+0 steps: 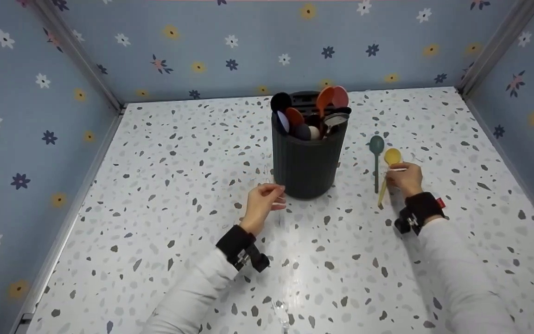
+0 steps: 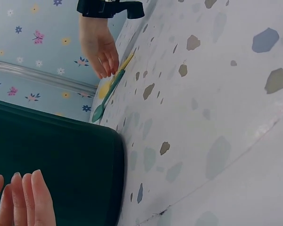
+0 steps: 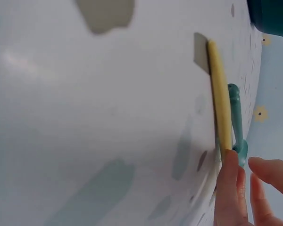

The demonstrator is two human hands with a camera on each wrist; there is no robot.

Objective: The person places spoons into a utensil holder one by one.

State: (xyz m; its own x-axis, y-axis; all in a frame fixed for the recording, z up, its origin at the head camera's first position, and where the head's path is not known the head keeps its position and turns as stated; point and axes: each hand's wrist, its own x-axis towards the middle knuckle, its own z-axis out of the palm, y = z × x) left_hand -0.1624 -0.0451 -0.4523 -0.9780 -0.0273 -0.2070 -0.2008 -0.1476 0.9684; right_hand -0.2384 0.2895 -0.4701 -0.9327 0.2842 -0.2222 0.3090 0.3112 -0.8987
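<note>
My right hand [image 1: 407, 178] is over a yellow spoon [image 1: 392, 156] lying on the table. In the right wrist view its fingertips [image 3: 230, 162] are right at the spoon's handle, with the thumb held apart. A dark green spoon [image 1: 377, 144] lies just left of the yellow one. My left hand [image 1: 260, 204] hovers at the front left of a dark ribbed utensil holder [image 1: 306, 169], holding nothing. In the left wrist view its fingers [image 2: 30, 197] are fairly straight, overlapping the holder's wall.
Several spoons and ladles stand in the holder, among them an orange spoon [image 1: 325, 96], a pink one [image 1: 340, 97] and a black one [image 1: 281, 102]. The speckled white table [image 1: 179, 185] is bounded by flowered blue panels [image 1: 248, 46] at back and sides.
</note>
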